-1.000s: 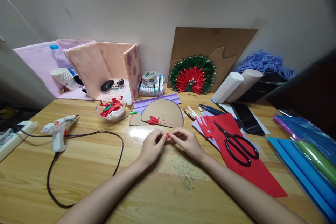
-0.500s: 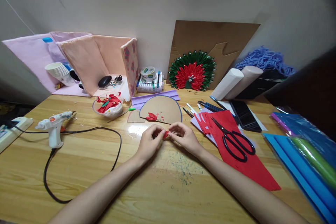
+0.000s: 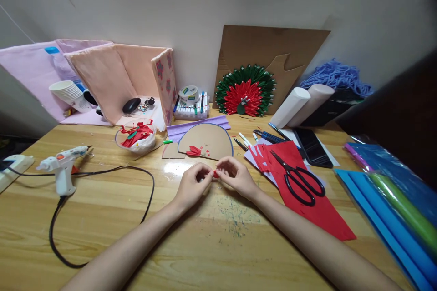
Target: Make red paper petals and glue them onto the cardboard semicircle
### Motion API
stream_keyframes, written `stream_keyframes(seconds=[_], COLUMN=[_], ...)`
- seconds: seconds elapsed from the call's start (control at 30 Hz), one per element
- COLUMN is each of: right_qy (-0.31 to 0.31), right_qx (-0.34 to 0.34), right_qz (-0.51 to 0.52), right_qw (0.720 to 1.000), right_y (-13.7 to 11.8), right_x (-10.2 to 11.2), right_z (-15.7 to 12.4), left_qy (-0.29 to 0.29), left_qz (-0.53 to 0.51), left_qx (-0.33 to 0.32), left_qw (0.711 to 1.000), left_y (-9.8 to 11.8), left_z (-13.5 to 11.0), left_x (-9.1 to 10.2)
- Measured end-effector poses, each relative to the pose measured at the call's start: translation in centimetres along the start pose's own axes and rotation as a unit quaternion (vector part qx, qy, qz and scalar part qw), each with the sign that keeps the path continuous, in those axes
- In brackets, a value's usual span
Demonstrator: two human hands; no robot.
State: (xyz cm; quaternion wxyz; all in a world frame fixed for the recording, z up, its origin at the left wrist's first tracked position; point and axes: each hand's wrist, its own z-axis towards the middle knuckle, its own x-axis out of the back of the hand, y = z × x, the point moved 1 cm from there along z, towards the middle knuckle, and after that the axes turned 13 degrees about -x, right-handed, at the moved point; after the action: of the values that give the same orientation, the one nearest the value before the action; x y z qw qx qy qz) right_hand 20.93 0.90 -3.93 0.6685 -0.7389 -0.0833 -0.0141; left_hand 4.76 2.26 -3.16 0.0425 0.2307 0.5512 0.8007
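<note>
Both my left hand (image 3: 194, 183) and my right hand (image 3: 238, 177) are closed in a pinch on one small red paper piece (image 3: 215, 173), low over the middle of the table. The fingers cover most of it. Just beyond them lies a cardboard half-round (image 3: 211, 138) with a blue edge. Folded red paper petals (image 3: 194, 150) and tiny red scraps rest along its lower side. To the right of my right hand, black-handled scissors (image 3: 296, 177) lie on a sheet of red crepe paper (image 3: 319, 213).
A white glue gun (image 3: 64, 168) stands at left, its black cord looping over the table. A bowl of red scraps (image 3: 134, 138) sits near pink box panels (image 3: 99, 82). A red-and-green peacock (image 3: 244, 95) leans on cardboard. A phone (image 3: 312, 146) and wrapped paper packs (image 3: 392, 195) lie right.
The view has shifted slightly, so most things appear a little further left. Both hands keep their pinch, and less of the red paper shows between the fingers.
</note>
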Motion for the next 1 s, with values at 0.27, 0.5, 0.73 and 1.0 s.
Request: stream_keyframes(seconds=[0.27, 0.5, 0.73, 1.0], right_qy=[-0.013, -0.03, -0.034, -0.015], right_qx=[-0.015, -0.031, -0.041, -0.045], right_qz=[0.01, 0.025, 0.032, 0.056], right_qw=[1.0, 0.999, 0.998, 0.997], right_y=[0.11, 0.09, 0.26, 0.41], right_x=[0.08, 0.26, 0.23, 0.16], right_z=[0.19, 0.37, 0.45, 0.56], left_qy=[0.007, 0.019, 0.034, 0.036], left_qz=[-0.01, -0.003, 0.031, 0.031], left_qx=[0.003, -0.011, -0.038, -0.063], left_qw=[1.0, 1.0, 0.998, 0.997], left_y=[0.07, -0.26, -0.2, 0.14], left_z=[-0.1, -0.29, -0.26, -0.19], left_x=[-0.1, -0.15, 0.01, 0.09])
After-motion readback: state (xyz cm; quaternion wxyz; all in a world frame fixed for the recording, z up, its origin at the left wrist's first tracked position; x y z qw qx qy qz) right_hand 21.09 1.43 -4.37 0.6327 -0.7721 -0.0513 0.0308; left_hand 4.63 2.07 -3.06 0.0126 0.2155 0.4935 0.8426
